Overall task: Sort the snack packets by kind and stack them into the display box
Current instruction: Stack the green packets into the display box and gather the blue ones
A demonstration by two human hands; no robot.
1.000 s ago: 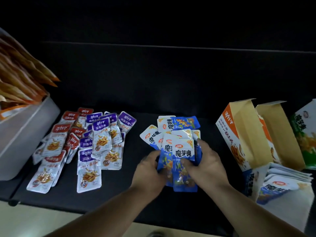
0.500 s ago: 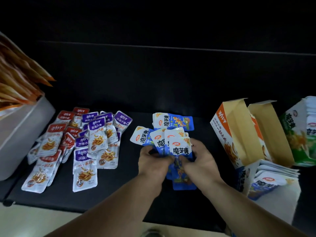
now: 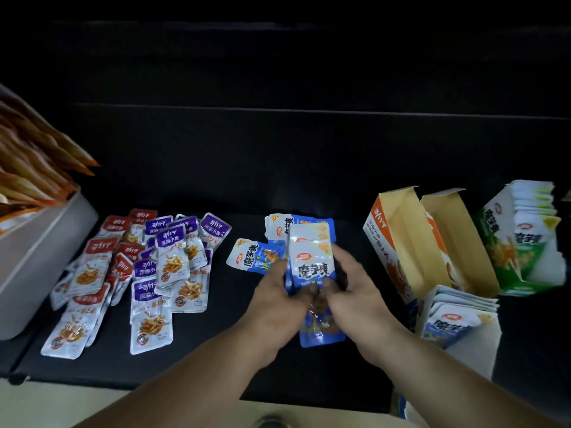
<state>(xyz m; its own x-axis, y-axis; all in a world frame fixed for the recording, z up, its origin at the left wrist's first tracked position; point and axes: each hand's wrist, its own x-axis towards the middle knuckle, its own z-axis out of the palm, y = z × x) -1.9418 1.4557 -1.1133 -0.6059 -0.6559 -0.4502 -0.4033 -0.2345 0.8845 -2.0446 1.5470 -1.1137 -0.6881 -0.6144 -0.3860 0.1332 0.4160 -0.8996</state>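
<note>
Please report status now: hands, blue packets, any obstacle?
Left hand, right hand grip blue packet stack. Blue display box partly filled. Nothing blocks way.

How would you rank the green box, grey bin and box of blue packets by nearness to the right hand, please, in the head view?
1. Box of blue packets, just right of the right hand.
2. Green box, far right, further back.
3. Grey bin, far left.

Loose packets (image 3: 173,257), boxes (image 3: 398,242) on black table (image 3: 216,319)
</note>
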